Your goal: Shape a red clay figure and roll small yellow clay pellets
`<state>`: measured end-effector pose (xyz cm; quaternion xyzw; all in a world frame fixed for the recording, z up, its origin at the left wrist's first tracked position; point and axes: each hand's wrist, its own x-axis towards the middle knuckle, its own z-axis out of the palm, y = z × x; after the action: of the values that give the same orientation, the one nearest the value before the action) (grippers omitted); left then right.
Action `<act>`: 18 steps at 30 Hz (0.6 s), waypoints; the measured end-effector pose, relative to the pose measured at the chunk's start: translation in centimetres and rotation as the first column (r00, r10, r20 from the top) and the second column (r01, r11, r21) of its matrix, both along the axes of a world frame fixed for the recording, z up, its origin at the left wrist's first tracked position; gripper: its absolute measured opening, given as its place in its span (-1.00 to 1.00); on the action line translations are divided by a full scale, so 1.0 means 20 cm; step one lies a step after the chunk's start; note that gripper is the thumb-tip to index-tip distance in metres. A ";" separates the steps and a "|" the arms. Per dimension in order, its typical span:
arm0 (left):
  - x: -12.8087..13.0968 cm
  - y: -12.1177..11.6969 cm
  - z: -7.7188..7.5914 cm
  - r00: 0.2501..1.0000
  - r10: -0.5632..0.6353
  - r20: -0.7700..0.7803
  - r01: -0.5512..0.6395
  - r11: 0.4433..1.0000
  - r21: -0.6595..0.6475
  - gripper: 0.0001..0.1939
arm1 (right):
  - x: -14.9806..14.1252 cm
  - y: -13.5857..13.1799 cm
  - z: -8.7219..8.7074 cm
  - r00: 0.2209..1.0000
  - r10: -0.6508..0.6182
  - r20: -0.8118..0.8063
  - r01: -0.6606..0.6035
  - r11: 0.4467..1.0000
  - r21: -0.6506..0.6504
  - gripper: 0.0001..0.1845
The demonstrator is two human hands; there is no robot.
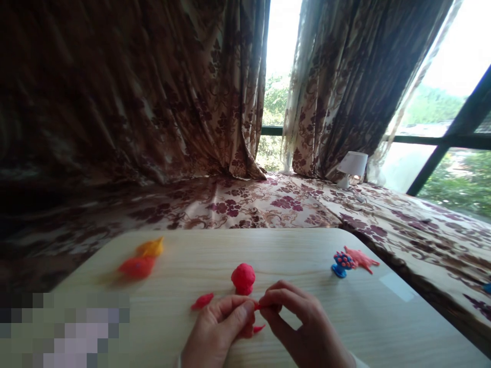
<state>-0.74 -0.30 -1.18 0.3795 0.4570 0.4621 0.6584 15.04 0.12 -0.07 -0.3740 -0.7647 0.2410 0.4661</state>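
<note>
My left hand (218, 329) is closed in a pinch on a piece of red modelling clay (247, 331), which shows below the fingers with a pointed tip to the right. My right hand (299, 314) pinches a thin red end of clay between thumb and fingertips, close against the left fingertips. Whether that end joins the larger piece is hidden by the fingers. Just beyond the hands sits a rounded, lumpy red clay ball (243, 279). A small red clay piece with a pointed end (202, 301) lies left of it, near my left knuckles.
An orange-red clay lump (137, 267) and a yellow one (151, 247) are at the table's left. At the right stand a blue clay stand with pink dots (342, 263) and a flat pink clay piece (362, 258). A white lamp (353, 164) is behind the wooden table (192, 250).
</note>
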 end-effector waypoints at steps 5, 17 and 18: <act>0.00 0.00 0.00 0.999 -0.015 -0.039 0.015 1.000 0.013 -0.71 | -0.01 0.00 -0.02 1.000 0.005 0.001 -0.005 0.998 0.062 -0.87; 0.02 -0.01 0.02 0.999 -0.008 0.046 0.007 0.999 0.034 -0.70 | 0.00 0.00 0.00 1.000 -0.003 0.007 0.002 0.999 0.039 -0.88; 0.02 -0.01 0.02 1.000 -0.016 0.026 0.015 0.999 0.044 -0.72 | 0.00 0.00 0.00 1.000 -0.003 0.010 0.002 0.999 0.036 -0.88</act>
<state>-0.40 -0.42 -0.70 0.3912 0.4350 0.4718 0.6597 15.09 0.05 -0.15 -0.3676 -0.7707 0.2247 0.4695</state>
